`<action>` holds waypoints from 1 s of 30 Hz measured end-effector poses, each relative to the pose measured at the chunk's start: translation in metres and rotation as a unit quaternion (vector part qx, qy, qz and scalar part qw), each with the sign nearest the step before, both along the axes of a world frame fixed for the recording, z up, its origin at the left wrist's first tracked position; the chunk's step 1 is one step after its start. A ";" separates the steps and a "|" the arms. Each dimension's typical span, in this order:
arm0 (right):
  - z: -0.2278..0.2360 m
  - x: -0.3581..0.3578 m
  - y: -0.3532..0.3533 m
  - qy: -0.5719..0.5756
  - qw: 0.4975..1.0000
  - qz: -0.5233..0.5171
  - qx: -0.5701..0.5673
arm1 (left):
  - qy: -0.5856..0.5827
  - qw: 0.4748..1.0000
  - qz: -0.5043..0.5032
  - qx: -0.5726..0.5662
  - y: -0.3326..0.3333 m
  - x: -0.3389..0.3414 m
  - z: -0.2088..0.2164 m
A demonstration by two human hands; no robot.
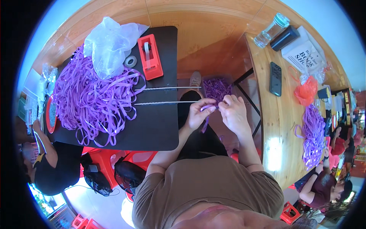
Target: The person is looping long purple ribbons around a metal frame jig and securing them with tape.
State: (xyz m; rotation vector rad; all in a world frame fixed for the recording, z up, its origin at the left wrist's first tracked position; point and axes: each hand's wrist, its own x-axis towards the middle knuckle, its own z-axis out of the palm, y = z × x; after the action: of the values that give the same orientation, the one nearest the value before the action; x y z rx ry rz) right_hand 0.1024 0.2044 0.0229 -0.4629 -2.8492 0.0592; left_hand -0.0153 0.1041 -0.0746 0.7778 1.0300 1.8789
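My left hand (197,114) is closed, its thumb and index finger pinching a short purple ribbon (206,121) whose end hangs below. Close beside it my right hand (233,113) has its fingers curled together at the same ribbon; its fingertips are partly hidden. Two thin rods (164,102) stick out past the edge of the black table, one of them reaching my left fingers. Behind my hands, lower down, a bin holds a heap of cut purple ribbon pieces (217,87). On the black table lies a large tangled pile of purple ribbon (91,99).
The black table (152,131) also carries a red tape dispenser (151,57), a tape roll (130,61) and a clear plastic bag (110,45). On the wooden table (272,118) are a phone (275,79), a bottle (268,32) and more purple ribbon (313,133). Other people sit at both sides.
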 end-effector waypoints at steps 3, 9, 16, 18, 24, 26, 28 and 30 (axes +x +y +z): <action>-0.003 0.002 0.000 0.013 0.999 0.037 -0.017 | -0.027 0.996 -0.051 -0.073 -0.003 -0.003 -0.013; -0.014 0.009 0.001 0.052 0.993 0.058 -0.088 | -0.046 0.993 -0.056 -0.098 -0.011 0.001 0.001; -0.017 0.008 -0.004 0.093 0.986 0.065 -0.123 | -0.017 0.994 -0.056 -0.092 -0.017 0.001 -0.001; -0.021 0.008 -0.006 0.128 0.978 0.070 -0.146 | -0.087 0.989 -0.059 -0.100 -0.018 0.003 -0.002; -0.036 0.004 -0.014 0.247 0.952 0.085 -0.160 | -0.184 0.976 -0.051 -0.102 -0.023 0.011 0.002; -0.039 0.005 -0.016 0.259 0.950 0.091 -0.151 | -0.157 0.982 -0.017 -0.100 -0.025 0.016 0.002; -0.039 0.005 -0.017 0.264 0.947 0.095 -0.156 | -0.151 0.984 -0.006 -0.098 -0.027 0.020 0.004; -0.040 0.007 -0.018 0.263 0.947 0.094 -0.160 | -0.146 0.985 0.004 -0.095 -0.029 0.023 0.006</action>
State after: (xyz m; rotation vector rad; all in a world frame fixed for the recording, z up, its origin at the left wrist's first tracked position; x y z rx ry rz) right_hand 0.1091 0.1861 -0.0172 -0.1901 -2.3453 0.5942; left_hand 0.0075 0.0747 -0.0683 0.3751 1.0053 1.8039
